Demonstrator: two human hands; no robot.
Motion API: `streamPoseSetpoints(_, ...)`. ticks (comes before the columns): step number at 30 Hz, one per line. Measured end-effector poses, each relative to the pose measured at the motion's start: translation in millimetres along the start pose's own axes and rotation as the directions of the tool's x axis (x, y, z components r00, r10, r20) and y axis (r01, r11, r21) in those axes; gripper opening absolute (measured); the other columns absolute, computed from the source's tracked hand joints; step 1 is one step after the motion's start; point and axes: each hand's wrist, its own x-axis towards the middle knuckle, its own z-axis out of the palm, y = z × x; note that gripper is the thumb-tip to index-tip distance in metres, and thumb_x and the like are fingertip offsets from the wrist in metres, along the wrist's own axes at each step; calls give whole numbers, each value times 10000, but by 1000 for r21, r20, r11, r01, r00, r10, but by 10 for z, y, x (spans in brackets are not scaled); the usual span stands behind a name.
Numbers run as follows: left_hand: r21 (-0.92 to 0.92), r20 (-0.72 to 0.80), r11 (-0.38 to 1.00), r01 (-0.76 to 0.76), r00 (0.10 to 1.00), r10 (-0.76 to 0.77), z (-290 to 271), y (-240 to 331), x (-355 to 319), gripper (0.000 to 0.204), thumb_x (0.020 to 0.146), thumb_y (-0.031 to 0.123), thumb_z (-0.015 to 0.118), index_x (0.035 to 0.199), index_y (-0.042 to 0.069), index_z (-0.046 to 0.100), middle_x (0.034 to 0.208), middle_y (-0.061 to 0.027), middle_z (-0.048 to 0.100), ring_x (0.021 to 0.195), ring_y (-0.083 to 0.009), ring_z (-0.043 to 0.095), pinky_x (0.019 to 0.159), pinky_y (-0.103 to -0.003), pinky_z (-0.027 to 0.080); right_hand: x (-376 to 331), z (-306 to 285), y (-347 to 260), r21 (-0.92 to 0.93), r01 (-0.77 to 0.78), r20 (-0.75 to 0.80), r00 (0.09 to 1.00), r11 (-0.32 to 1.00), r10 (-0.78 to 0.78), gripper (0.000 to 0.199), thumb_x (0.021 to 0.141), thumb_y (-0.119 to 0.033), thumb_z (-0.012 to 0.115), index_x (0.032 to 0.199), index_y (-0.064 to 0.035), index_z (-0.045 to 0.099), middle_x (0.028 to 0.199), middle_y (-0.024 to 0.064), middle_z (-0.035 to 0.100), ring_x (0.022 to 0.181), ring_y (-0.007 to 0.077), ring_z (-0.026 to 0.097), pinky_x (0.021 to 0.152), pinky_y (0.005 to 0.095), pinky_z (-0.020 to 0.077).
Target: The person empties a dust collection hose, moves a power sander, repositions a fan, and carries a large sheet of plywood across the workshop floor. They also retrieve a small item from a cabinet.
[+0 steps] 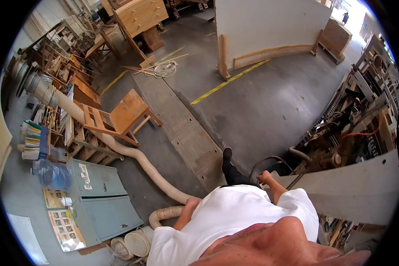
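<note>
My right hand hangs beside my hip, its fingers curled in, with no object showing in it. A dark looped hose lies close past it, and the pale edge of a long machine panel stands to its right. At my left side, my left hand is mostly hidden by my arm and white shirt, so its fingers do not show. The ribbed beige duct hose runs along the floor up to beside that hand. One dark-shod foot is stretched forward next to the floor plates.
A wooden chair stands ahead on the left, beyond a grey-green metal cabinet. Coiled white cable and thin wood strips lie farther out. A big curved white panel stands ahead. Machinery lines the right side.
</note>
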Motion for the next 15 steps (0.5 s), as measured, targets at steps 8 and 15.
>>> streamPoseSetpoints(8, -423, 45, 873, 245, 967, -249, -1254, 244, 1318, 180, 822, 165, 556, 706, 44, 622, 615, -66, 561, 536, -169, 536, 442, -320, 416, 1369, -376, -1786, -164, 90, 104, 992, 982, -73, 220, 768, -186, 620, 769, 30, 662, 656, 113, 634, 568, 209, 624, 508, 349, 519)
streamPoseSetpoints(15, -833, -15, 505, 227, 902, -431, -2545, 1692, 2778, 154, 887, 193, 527, 895, 54, 594, 671, -7, 538, 558, -111, 518, 426, -252, 396, 2620, -986, -3590, -224, 260, 20, 965, 939, -263, 232, 729, -224, 638, 793, -7, 687, 682, 129, 665, 616, 223, 654, 631, 352, 521)
